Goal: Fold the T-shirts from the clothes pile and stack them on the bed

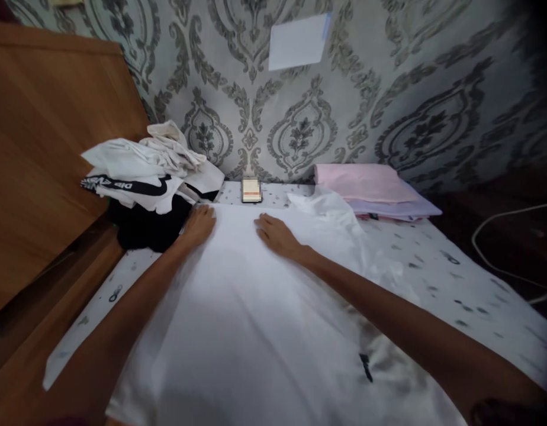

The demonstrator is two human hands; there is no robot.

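Observation:
A white garment [251,307], which looks like a shirt, lies spread out over the patterned sheet. My left hand [201,226] rests on its far left corner, fingers stretched out, close to the dark clothes. Near the middle of the far edge, my right hand [280,235] lies on the same cloth with its fingers apart. A rumpled, sleeve-like part [329,204] of the garment spreads off to the right. Under my right forearm the fabric is creased, and a small black mark [366,367] shows there. My forearms cover parts of both side edges.
A heap of white and black clothes [140,171] sits at the left beside a wooden panel [47,130]. Folded pink and lilac cloths [366,186] are stacked at the right. A small framed or screen-like object [251,190] stands by the patterned wall. A pale cable [478,231] loops at far right.

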